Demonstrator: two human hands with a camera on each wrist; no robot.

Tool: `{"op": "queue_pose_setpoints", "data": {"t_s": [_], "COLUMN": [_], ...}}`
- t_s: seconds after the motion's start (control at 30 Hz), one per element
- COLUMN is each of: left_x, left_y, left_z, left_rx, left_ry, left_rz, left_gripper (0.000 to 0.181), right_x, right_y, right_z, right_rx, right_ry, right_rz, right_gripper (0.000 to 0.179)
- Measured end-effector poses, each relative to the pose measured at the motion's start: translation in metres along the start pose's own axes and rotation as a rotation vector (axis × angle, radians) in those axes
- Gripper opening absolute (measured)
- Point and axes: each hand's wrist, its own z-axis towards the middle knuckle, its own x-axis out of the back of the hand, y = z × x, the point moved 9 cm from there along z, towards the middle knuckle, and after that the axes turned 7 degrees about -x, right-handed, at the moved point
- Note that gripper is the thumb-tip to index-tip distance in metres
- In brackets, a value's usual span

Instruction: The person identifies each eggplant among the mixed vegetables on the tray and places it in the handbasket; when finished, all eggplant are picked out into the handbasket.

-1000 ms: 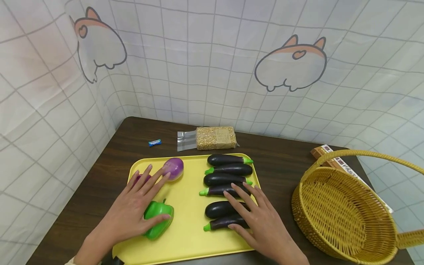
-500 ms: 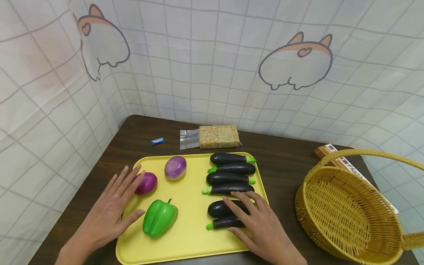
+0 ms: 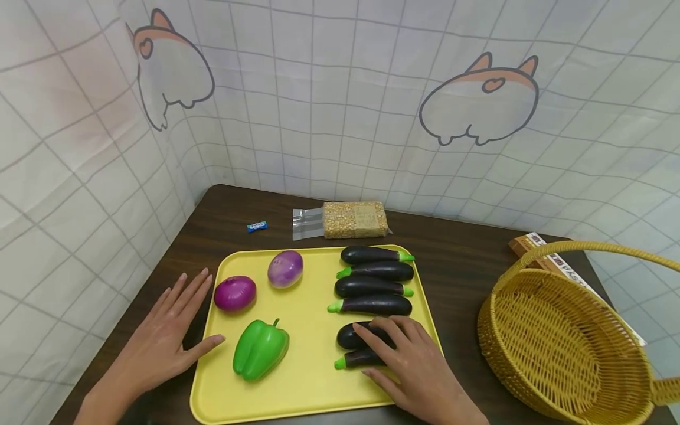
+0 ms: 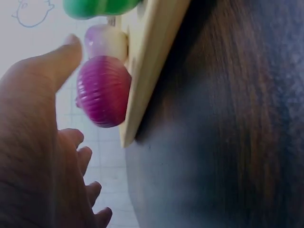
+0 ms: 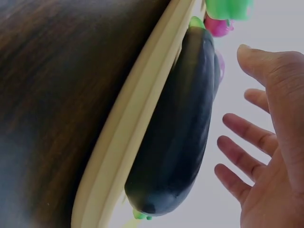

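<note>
My left hand (image 3: 159, 336) spreads its fingers beside the left rim of a yellow tray (image 3: 313, 383), thumb reaching over the rim. Nearest to it are a magenta onion (image 3: 235, 293) and a green bell pepper (image 3: 260, 349). Behind them lies a round purple-and-white vegetable (image 3: 285, 269). My right hand (image 3: 411, 360) hovers over the two nearest eggplants, partly hiding them; in the right wrist view its fingers stand apart from an eggplant (image 5: 175, 128) at the tray's edge. A row of several more eggplants (image 3: 372, 286) lies farther back. Both hands hold nothing.
A yellow wicker basket (image 3: 499, 348) with a tall handle stands right of the tray, with a long brown-and-white box (image 3: 558, 260) behind it. At the back lie a vacuum bag of corn kernels (image 3: 347, 220) and a small blue wrapped sweet (image 3: 257, 226). Patterned cloth walls enclose the table.
My left hand has moved left off the vegetables, uncovering the magenta onion and the bell pepper. My right hand has drawn slightly nearer, uncovering the fourth eggplant of the row.
</note>
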Motion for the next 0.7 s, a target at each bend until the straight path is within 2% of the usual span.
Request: {"op": "queue_pose_setpoints", "data": {"t_s": [0.17, 0.37, 0.7], "left_x": [-0.015, -0.031, -0.041], "left_y": [-0.006, -0.016, -0.021], "left_z": [0.006, 0.000, -0.002], "left_rx": [0.004, 0.069, 0.071], "left_ry": [-0.042, -0.079, -0.048], "left_rz": [-0.017, -0.079, -0.084], "left_gripper": [0.103, 0.101, 0.098], "right_x": [-0.005, -0.010, -0.012], "right_y": [-0.002, -0.007, -0.008], "right_z": [-0.001, -0.001, -0.005], "right_rx": [0.011, 0.038, 0.053], "right_ry": [-0.024, -0.030, -0.026], "right_rz": [-0.006, -0.003, 0.001], "right_gripper": [0.068, 0.067, 0.063]}}
